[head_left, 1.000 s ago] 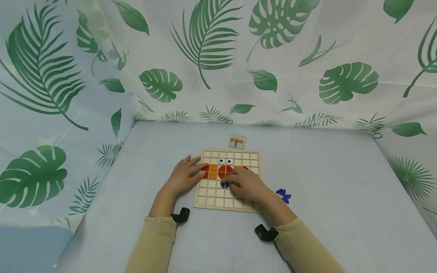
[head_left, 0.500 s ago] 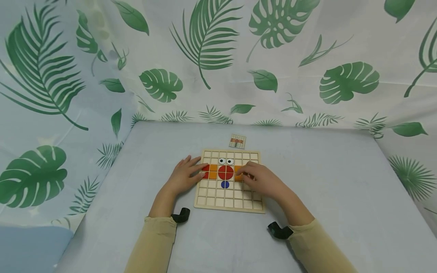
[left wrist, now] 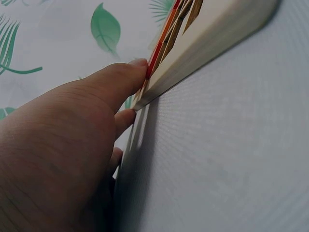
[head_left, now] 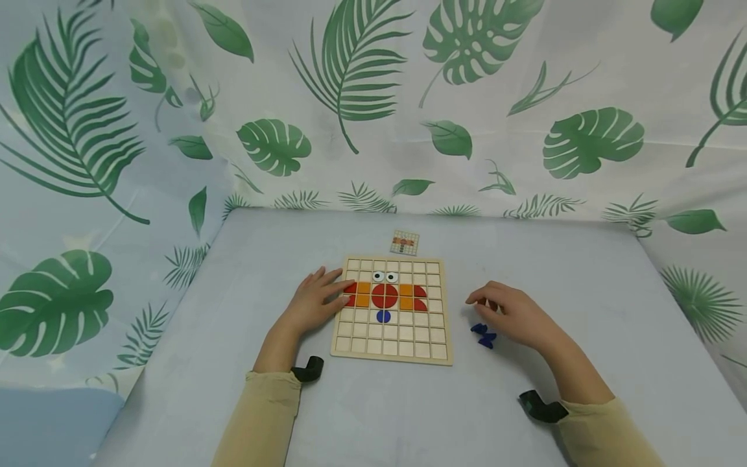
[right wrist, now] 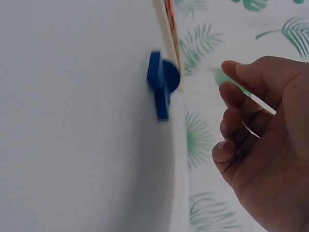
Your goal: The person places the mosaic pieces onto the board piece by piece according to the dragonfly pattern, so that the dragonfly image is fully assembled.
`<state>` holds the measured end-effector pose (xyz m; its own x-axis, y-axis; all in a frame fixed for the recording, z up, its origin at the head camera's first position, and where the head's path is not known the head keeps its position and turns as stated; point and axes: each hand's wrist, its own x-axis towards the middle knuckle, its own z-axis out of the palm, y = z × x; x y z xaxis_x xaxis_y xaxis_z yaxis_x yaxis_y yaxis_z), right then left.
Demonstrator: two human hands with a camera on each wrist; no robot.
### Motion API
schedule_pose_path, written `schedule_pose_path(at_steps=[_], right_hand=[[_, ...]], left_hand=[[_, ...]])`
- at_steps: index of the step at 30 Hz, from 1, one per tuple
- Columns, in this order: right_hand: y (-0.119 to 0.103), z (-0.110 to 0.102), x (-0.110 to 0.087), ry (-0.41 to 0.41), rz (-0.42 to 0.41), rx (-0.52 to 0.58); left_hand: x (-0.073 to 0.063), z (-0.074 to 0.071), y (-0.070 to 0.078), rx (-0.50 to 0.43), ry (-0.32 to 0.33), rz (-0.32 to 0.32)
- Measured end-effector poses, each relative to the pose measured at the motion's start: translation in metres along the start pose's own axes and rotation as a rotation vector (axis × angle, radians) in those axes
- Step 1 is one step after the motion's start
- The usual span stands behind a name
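A wooden grid board (head_left: 367,349) lies on the table and bears red, orange, blue and eye-printed tiles. My left hand (head_left: 312,301) rests at its left edge, fingers spread, the fingertips over the red tiles (head_left: 351,293) there. In the left wrist view the thumb touches a red tile (left wrist: 155,57) at the rim. To the right of the board my right hand (head_left: 510,312) hovers with loosely bent fingers and nothing between them. Just below its fingertips lies a small heap of blue tiles (head_left: 484,335), also seen beside the hand (right wrist: 265,121) in the right wrist view.
A small pattern card (head_left: 404,242) lies behind the board, showing a similar coloured figure on a grid. Leaf-printed cloth (head_left: 373,155) hangs behind the table. Black wrist mounts (head_left: 543,407) stick out at both sleeves.
My right hand has moved right, off the board to above the blue tiles, uncovering the orange and red tiles on the board's right side. My left hand has stayed in place.
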<state>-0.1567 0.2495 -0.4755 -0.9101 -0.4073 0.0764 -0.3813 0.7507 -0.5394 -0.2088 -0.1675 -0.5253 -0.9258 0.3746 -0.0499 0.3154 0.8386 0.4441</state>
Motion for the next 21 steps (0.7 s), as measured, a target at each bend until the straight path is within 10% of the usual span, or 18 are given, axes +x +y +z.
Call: schedule_pose_path(at_steps=[21], right_hand=[[0.034, 0.012, -0.023, -0.054, -0.049, 0.102]], left_hand=[[-0.001, -0.003, 0.002, -0.007, -0.013, -0.002]])
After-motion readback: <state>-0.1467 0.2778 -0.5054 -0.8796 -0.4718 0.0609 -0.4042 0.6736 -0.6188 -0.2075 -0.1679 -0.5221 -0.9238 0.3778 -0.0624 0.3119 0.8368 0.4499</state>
